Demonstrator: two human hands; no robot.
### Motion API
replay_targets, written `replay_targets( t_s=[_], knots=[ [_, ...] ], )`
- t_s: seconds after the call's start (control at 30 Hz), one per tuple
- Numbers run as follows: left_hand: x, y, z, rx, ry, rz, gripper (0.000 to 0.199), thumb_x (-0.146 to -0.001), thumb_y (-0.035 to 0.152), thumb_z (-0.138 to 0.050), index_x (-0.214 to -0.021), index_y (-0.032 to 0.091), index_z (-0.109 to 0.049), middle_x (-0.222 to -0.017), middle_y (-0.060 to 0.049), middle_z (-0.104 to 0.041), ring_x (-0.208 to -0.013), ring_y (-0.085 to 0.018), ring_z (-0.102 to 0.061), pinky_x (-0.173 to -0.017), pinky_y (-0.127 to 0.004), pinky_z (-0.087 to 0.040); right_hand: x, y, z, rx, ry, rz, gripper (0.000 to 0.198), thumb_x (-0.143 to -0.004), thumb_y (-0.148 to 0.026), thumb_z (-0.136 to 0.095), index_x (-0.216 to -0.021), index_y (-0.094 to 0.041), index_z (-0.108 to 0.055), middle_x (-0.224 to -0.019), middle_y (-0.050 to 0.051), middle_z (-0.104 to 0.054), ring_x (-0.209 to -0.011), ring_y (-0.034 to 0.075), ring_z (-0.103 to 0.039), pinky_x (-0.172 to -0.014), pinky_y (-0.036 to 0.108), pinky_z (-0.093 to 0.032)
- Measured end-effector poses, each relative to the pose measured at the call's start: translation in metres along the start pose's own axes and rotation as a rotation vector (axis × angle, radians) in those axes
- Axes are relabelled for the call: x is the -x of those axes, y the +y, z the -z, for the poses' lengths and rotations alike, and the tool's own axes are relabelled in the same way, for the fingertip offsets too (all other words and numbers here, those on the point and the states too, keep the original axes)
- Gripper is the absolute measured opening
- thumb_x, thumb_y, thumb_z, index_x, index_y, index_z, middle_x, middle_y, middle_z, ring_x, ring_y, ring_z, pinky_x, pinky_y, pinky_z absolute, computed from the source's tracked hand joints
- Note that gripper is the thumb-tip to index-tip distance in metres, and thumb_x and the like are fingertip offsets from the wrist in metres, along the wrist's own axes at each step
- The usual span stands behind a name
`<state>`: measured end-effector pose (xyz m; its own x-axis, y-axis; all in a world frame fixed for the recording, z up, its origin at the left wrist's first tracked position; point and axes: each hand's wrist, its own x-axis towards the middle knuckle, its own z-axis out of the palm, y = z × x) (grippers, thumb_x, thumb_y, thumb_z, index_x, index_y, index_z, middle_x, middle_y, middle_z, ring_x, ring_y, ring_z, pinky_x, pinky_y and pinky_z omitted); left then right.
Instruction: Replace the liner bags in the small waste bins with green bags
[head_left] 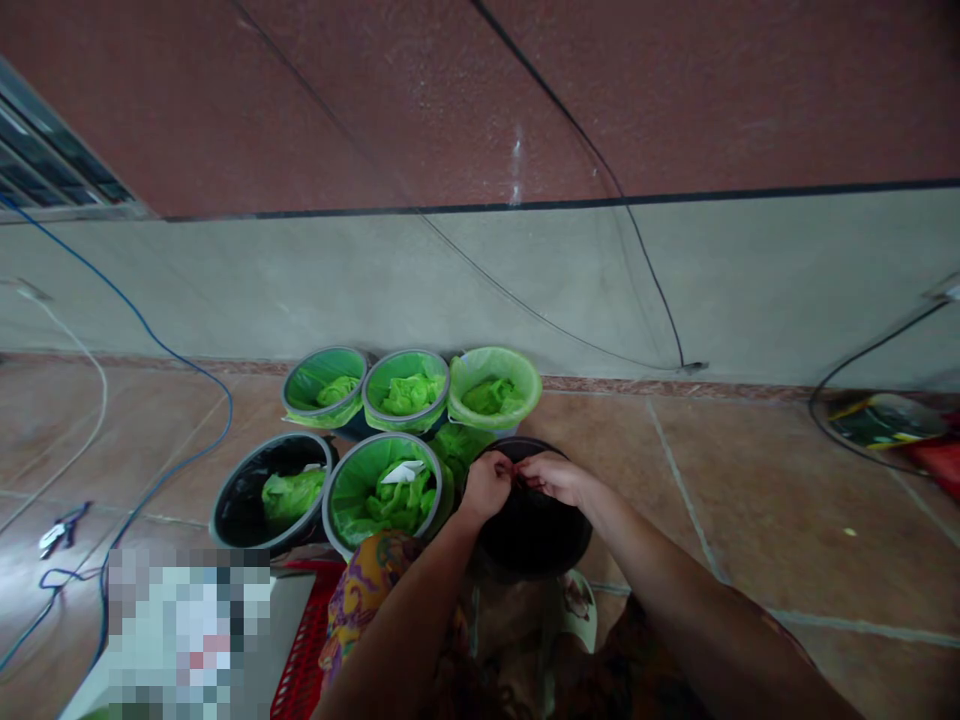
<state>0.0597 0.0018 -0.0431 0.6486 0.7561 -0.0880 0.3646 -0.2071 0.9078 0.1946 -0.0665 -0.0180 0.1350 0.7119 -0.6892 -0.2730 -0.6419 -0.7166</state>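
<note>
Yellow clothing (purple swirls)

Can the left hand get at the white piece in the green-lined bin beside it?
Probably yes: the left hand is close by, the green-lined bin is open-topped, and the white piece lies uncovered on the green plastic. It would likely have to leave the dark bin first.

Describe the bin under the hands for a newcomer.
Beside the pale wall, bins form two rows. The dark bin is rightmost in the nearer row, under the left hand and right hand. Unlike its neighbours, it shows no green inside.
</note>
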Motion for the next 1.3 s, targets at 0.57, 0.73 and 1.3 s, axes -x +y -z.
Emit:
replay_targets(
  t_s=[0.57,0.73,1.3],
  knots=[
    [0.005,0.007,0.007,-0.415,0.064,0.05,0.012,-0.077,0.008,-0.06,-0.069,0.015,-0.064,-0.089,-0.006,-0.069,-0.083,-0.013,-0.063,-0.077,-0.023,-0.047,-0.013,0.006,0.0,0.278,0.173,0.159,0.031,-0.066,-0.004,-0.051,-0.081,-0.015,-0.075,-0.071,0.002,-0.071,-0.058,0.008,-0.056,-0.057,0.018,-0.041],
    [0.01,0.015,0.014,-0.687,-0.04,0.184,0.02,-0.074,0.004,-0.052,-0.086,0.011,-0.068,-0.095,-0.014,-0.069,-0.092,-0.022,-0.066,-0.081,-0.028,-0.048,-0.016,0.007,0.006,0.657,0.46,0.226,0.029,-0.074,-0.008,-0.051,-0.082,-0.02,-0.077,-0.089,0.004,-0.076,-0.084,0.015,-0.068,-0.076,0.022,-0.048],
    [0.023,-0.005,0.0,-0.607,-0.433,0.111,0.084,-0.07,0.022,-0.068,-0.147,0.023,-0.034,-0.139,-0.012,-0.051,-0.122,-0.028,-0.056,-0.103,-0.036,-0.045,0.0,0.026,-0.023,1.188,0.12,0.298,0.036,-0.076,-0.011,-0.056,-0.109,-0.011,-0.068,-0.108,0.015,-0.071,-0.095,0.023,-0.067,-0.082,0.029,-0.049]
  ],
)
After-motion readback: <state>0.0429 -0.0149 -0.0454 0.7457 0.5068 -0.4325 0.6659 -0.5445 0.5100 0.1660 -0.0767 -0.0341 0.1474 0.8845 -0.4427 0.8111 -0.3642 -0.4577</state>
